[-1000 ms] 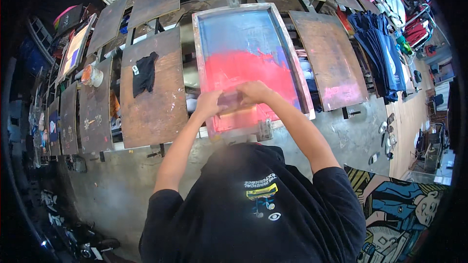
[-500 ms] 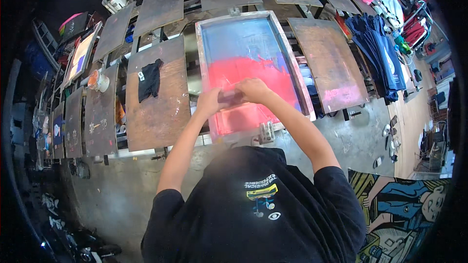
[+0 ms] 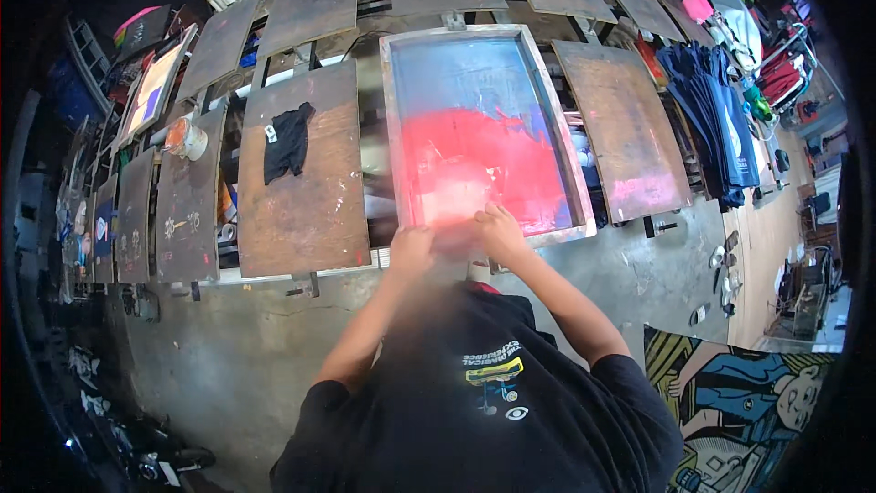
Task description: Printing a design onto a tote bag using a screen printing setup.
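1. I see the left hand (image 3: 412,251) and right hand (image 3: 500,236) gripping a blurred reddish bar (image 3: 453,239) at the screen's near edge.
2. Red ink (image 3: 479,141) covers the screen (image 3: 456,73)'s nearer part; bluish mesh runs open to its far edge.
3. Gaps separate its sides from the neighbouring boards.
4. A black garment (image 3: 288,144) lies toward the left board (image 3: 310,228)'s far left corner.

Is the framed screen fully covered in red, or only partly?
Only partly: the screen is blue at its far end, with red paint spread nearer the person.
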A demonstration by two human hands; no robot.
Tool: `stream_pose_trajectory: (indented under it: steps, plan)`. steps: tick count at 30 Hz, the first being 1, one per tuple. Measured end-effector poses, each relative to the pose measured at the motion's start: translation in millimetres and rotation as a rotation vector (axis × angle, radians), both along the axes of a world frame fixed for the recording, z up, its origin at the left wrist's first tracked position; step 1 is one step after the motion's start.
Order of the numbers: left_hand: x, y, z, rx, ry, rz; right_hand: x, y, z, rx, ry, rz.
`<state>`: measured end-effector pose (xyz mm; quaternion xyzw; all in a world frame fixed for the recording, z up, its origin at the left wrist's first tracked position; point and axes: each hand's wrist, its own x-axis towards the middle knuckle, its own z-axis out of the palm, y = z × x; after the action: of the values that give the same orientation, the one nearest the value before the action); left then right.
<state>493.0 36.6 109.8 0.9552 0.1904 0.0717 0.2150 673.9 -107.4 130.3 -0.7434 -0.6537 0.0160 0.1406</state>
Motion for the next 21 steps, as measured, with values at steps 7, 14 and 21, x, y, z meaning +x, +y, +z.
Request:
stream_pose_trajectory:
  steps: [7,14,21]
  plan:
    - [40,42,37,-0.092,0.285,0.090,47,54,6,-0.182,0.111,0.014]
    - [37,33,-11,0.087,-0.050,0.191,28,47,-41,0.117,-0.196,-0.044]
    - [11,-24,43,-0.012,0.016,0.123,20,-1,-23,-0.007,-0.008,0.080]
